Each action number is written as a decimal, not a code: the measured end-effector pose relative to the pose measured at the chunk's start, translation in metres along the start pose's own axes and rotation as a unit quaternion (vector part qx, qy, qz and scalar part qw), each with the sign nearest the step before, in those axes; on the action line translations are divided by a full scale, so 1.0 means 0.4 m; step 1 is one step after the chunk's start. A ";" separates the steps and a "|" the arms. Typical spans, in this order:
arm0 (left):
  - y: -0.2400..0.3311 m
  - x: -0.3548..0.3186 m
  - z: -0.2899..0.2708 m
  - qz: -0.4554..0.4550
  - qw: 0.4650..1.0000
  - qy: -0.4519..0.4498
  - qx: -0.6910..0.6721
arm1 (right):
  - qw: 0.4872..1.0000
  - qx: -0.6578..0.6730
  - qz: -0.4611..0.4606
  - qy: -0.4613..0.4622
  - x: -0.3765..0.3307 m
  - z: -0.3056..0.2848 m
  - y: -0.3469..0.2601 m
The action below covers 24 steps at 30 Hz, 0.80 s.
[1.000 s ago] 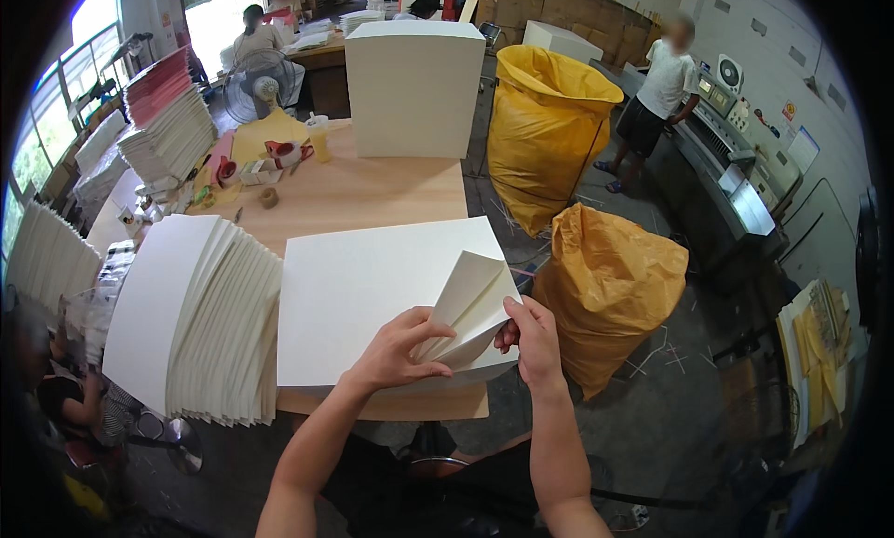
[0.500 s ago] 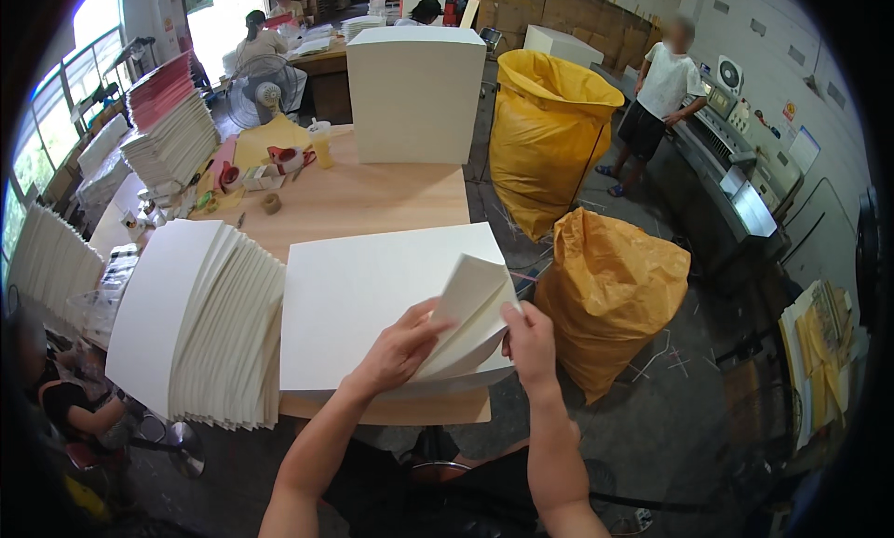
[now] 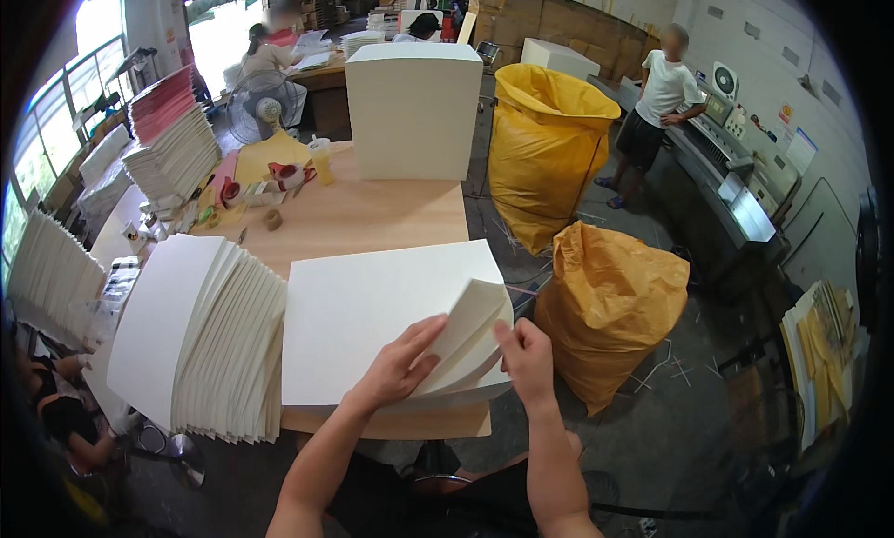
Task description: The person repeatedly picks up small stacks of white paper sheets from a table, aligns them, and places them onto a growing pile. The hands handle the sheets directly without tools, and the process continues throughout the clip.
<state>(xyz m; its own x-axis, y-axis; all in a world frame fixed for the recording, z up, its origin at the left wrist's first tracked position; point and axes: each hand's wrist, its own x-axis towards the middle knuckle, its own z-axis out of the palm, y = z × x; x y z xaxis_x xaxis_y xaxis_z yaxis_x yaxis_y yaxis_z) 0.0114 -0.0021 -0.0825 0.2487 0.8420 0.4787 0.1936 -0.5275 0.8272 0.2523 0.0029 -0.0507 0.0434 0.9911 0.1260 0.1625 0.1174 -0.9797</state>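
A thick stack of white paper sheets [image 3: 372,301] lies flat before me on the wooden table. At its near right corner some sheets are bent up and back into a folded flap [image 3: 464,326]. My left hand [image 3: 399,363] rests against the flap's left side, fingers stretched and thumb apart. Curled at the stack's right edge, my right hand [image 3: 528,359] pinches the sheet edges between thumb and fingers; the exact grip is partly hidden.
A fanned stack of sheets [image 3: 209,338] leans left of mine. Behind stands a tall white paper block [image 3: 414,114]. Tape rolls [image 3: 272,220] and a drink cup [image 3: 321,161] are at the back left. Yellow sacks [image 3: 610,319] stand right; a person [image 3: 666,96] stands beside a machine.
The view has tilted, so the scene sits lower. My left fingers have straightened along the flap. My right hand stays by the stack's corner.
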 end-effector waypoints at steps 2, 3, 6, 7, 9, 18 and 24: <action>-0.001 0.009 -0.016 0.030 0.998 -0.048 0.041 | 0.998 0.059 0.026 -0.002 0.006 0.010 -0.002; 0.003 0.013 -0.021 0.044 0.994 -0.074 0.060 | 0.995 0.089 0.040 -0.002 0.010 0.012 -0.004; 0.023 0.014 -0.020 0.068 0.988 -0.104 0.095 | 0.968 0.231 0.100 -0.022 0.011 0.003 -0.030; 0.022 0.010 -0.018 0.055 0.990 -0.106 0.075 | 0.963 0.247 0.105 -0.023 0.009 0.005 -0.032; 0.016 0.007 -0.018 0.029 0.993 -0.105 0.038 | 0.969 0.228 0.096 -0.017 0.004 0.004 -0.029; 0.002 0.006 -0.021 0.036 0.994 -0.084 0.052 | 0.894 -0.319 -0.315 -0.028 -0.115 0.017 0.041; 0.033 -0.005 -0.003 0.119 0.950 -0.143 0.250 | 0.901 -0.326 -0.224 -0.177 -0.138 0.017 0.100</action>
<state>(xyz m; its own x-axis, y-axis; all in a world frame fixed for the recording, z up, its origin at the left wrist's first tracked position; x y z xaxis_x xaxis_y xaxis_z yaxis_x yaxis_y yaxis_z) 0.0122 -0.0108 -0.0721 0.5766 0.6643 0.4757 0.5078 -0.7474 0.4284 0.2496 -0.0465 -0.0978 -0.4696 0.8245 0.3157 0.6346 0.5638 -0.5286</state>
